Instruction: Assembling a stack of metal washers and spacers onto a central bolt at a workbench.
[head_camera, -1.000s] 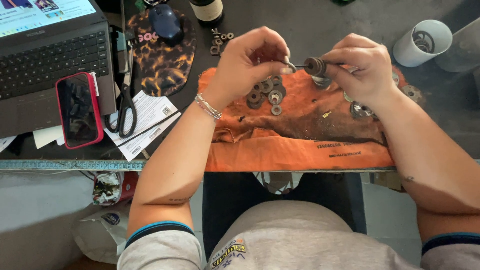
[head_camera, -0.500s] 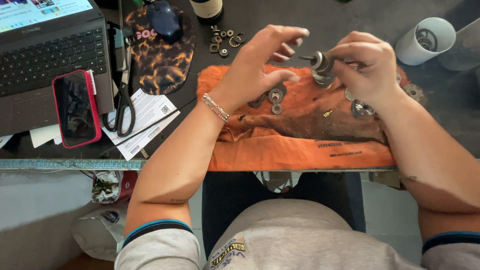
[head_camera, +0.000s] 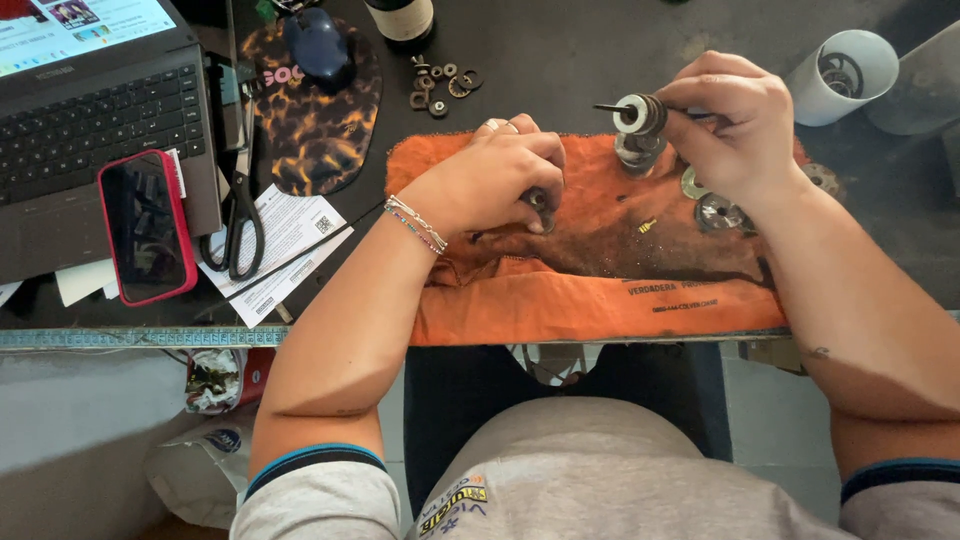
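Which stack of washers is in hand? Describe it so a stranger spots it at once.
Find the orange cloth on the dark table. Above its top edge, the right hand holds a thin rod threaded with stacked washers. Loose washers lie flat on the cloth; these are skewered.

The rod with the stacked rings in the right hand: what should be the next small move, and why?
Probably lift the left hand with the small round part it pinches on the orange cloth and bring it to the free tip of the rod. The right hand holds the rod level, tip toward the left hand.
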